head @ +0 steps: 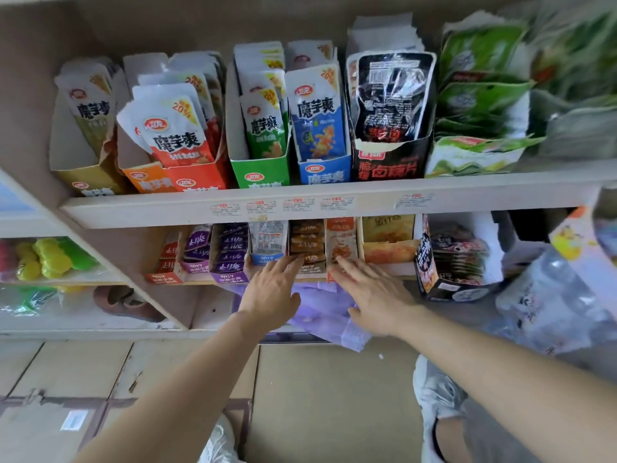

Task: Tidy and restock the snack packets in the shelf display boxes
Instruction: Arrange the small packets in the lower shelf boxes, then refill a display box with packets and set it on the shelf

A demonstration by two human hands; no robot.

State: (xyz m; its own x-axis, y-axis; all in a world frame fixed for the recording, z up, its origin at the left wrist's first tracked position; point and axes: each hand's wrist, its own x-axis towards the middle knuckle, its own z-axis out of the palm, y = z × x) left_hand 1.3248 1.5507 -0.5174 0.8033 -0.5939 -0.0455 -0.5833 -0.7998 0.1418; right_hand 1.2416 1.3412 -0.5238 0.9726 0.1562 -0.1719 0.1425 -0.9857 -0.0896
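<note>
Under the upper shelf (150, 208), left hand (272, 289) touches brown packets (307, 243), right hand (374, 295) orange packets (340, 242), fingers released.

Soft even light, blurred edges (wide-angle warp)

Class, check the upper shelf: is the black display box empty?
No, the black display box holds a black packet that stands upright above its front edge.

"魔芋爽" on orange-red packet (180, 135), green packet (267, 130), blue packet (317, 123), blue box (324, 178). Red oval "卫龙" logo above each. Orange-red packet corner: "20%". Black box (387, 168): "卤藕片". Shelf-edge price tags (263, 207) illegible.
</note>
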